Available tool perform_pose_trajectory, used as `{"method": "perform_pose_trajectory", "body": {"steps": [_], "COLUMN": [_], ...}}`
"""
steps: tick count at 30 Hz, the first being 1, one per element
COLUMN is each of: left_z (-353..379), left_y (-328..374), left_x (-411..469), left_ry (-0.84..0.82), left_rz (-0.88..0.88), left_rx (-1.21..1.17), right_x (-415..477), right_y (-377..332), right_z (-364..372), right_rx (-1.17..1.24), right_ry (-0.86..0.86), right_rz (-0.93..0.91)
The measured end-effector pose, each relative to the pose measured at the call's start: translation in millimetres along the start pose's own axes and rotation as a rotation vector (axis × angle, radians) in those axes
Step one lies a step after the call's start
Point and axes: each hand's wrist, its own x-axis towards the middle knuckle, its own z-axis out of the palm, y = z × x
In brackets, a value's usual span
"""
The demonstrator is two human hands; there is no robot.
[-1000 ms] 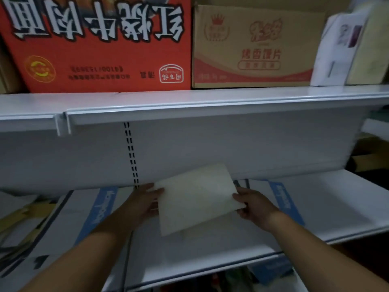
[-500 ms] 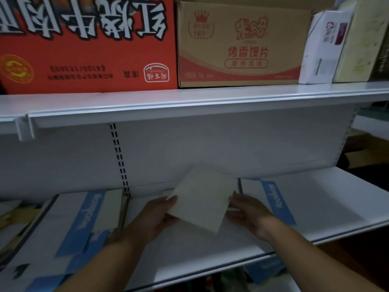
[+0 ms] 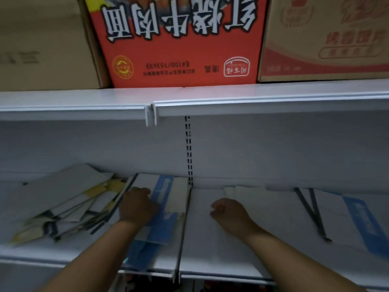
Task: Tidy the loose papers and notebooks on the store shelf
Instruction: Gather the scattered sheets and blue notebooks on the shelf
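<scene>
My left hand (image 3: 136, 207) lies on a white sheet with a blue stripe (image 3: 166, 194), the top of a small stack on the lower shelf (image 3: 210, 249). Its fingers bend over the sheet's left edge, and blur hides whether they grip it. My right hand (image 3: 229, 211) hovers over bare shelf, fingers curled loosely with nothing in them. The cream paper (image 3: 231, 191) rests flat against the back wall just beyond my right hand. A messy fan of white, yellow and dark-edged papers (image 3: 69, 209) spreads across the left of the shelf.
Another blue-striped white sheet (image 3: 357, 224) lies at the right beside two dark strips (image 3: 311, 211). The upper shelf (image 3: 252, 98) overhangs close above, carrying a red carton (image 3: 179, 49) and brown cartons (image 3: 326, 39). A seam (image 3: 185, 228) divides the lower shelf.
Both hands have let go of the cream paper, which now lies at the back of the shelf. My view swung left, and my left hand moved onto the blue-striped sheet.
</scene>
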Motion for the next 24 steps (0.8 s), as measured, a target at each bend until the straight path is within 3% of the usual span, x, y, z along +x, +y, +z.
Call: {"method": "perform_pose_trajectory", "body": {"steps": [3,7,9,12,14,16,24], "left_z": [-12,-19,-17,-8,-4,3,95], "left_y": [-42,-53,-46,-27,-10,11,156], "left_x": [5,3,-4,-15,-18,-20,-63], "left_ry": [-0.021,-0.161,-0.173,-0.141,-0.117,-0.112,-0.472], "left_rz": [-0.118,-0.057,-0.016,0.010,0.026,0.025,0.173], "left_rx": [0.182,0.341,0.331,0.055,-0.229,-0.367,-0.641], "right_x": [9,20,25,29,27,22,-44], "right_y": [-31,-45,-47,-40,-30,-12,111], "right_z": [40,79,87,84,67,40,-109], "right_rx": [0.172,0.208,0.368,0.513,0.504,0.469,0.279], "right_ry": [-0.105,-0.099,-0.114,-0.115,-0.065,0.031,0.282], "right_rz": [0.012,0.062,0.152,0.234,0.262,0.289,0.485]}}
